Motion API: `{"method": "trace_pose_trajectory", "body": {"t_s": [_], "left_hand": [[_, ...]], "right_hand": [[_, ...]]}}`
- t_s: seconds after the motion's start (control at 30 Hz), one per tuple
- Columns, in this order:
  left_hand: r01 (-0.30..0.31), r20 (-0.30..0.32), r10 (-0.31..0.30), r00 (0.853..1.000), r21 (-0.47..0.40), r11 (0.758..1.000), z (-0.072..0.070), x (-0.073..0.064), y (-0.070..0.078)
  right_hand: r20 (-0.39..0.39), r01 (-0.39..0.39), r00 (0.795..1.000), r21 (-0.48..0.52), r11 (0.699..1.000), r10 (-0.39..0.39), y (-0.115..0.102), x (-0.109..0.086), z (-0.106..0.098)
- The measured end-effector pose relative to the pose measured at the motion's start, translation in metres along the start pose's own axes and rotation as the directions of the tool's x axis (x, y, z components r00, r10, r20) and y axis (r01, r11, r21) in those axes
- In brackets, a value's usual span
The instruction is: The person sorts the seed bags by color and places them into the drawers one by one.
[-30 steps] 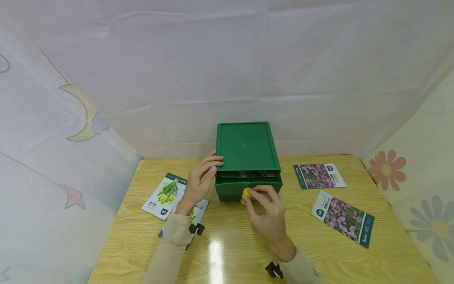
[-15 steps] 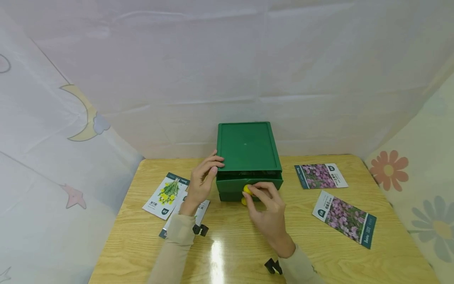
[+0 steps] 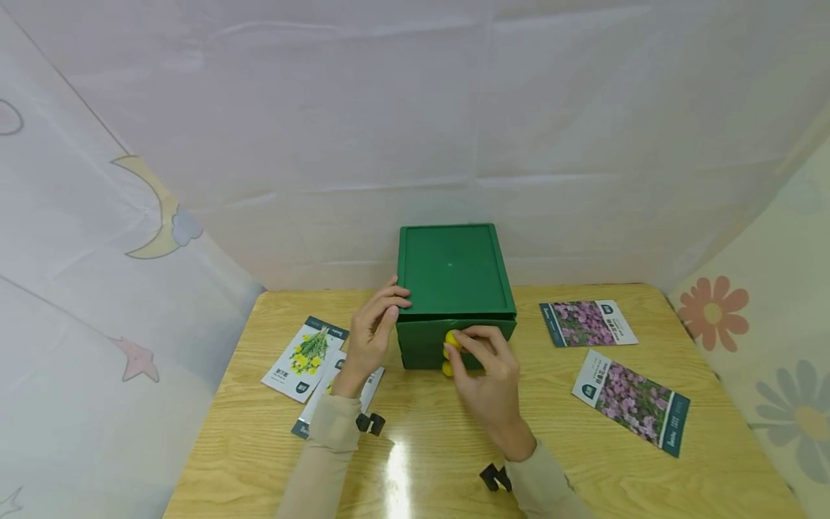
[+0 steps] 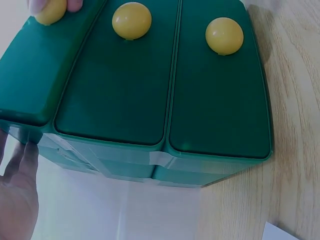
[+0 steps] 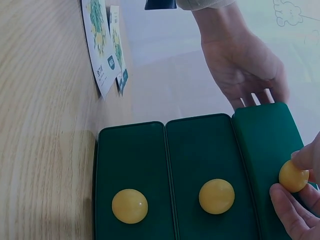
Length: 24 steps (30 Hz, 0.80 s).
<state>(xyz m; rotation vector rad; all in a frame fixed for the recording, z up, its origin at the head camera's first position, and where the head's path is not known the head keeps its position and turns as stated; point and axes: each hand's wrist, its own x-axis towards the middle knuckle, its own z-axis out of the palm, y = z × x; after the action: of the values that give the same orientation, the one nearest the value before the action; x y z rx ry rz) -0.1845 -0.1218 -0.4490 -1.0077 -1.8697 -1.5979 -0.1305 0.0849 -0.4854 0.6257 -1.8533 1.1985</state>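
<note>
Pinching the box's [image 3: 450, 274] six-o'clock knob [image 3: 452, 338], the right hand [image 3: 489, 375] might jam the drawer [image 3: 423, 336] by pushing askew, the left hand [image 3: 372, 337] uncurled at eight.

Top yellow knob [image 3: 452, 336] partly hidden by right hand [image 3: 488, 382]; inside of top drawer [image 3: 420, 340] out of sight. Left sleeve [image 3: 334, 424] covers part of lower yellow-flower packet [image 3: 318, 404], fine print too small to read. Counter [image 3: 240, 447] cropped by head view's bottom edge.

- Head: farthest, looks forward-down over table [image 3: 441, 418]
- Left wrist: close, faces drawers [image 4: 115, 85] from left side
- Right wrist: close, faces drawers
- Wrist views share drawers, knobs [image 5: 216, 196]
</note>
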Motion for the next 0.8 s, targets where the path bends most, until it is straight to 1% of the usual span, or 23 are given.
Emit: {"method": "trace_pose_trajectory", "body": {"t_s": [0.13,0.27,0.4,0.63,0.8], "left_hand": [[0.013,0.001,-0.013,1.0,-0.017,1.0,0.0,-0.001,0.0],[0.024,0.001,-0.024,1.0,-0.026,0.999,0.0,-0.001,-0.001],[0.024,-0.001,-0.024,1.0,-0.017,1.0,0.0,-0.001,0.0],[0.014,-0.009,-0.014,1.0,-0.002,1.0,0.001,-0.001,0.0],[0.034,0.0,-0.034,0.999,0.018,0.999,0.002,0.001,0.0]], "right_hand": [[-0.007,0.0,1.0,-0.015,1.0,-0.001,0.003,0.002,0.002],[-0.004,-0.018,1.0,-0.019,1.0,0.018,0.006,0.003,0.003],[0.002,-0.04,0.999,-0.017,0.999,0.04,0.007,0.004,0.004],[0.005,-0.031,0.999,-0.015,0.999,0.031,0.01,0.006,0.005],[-0.008,-0.048,0.999,-0.016,0.999,0.048,0.015,0.009,0.006]]}}
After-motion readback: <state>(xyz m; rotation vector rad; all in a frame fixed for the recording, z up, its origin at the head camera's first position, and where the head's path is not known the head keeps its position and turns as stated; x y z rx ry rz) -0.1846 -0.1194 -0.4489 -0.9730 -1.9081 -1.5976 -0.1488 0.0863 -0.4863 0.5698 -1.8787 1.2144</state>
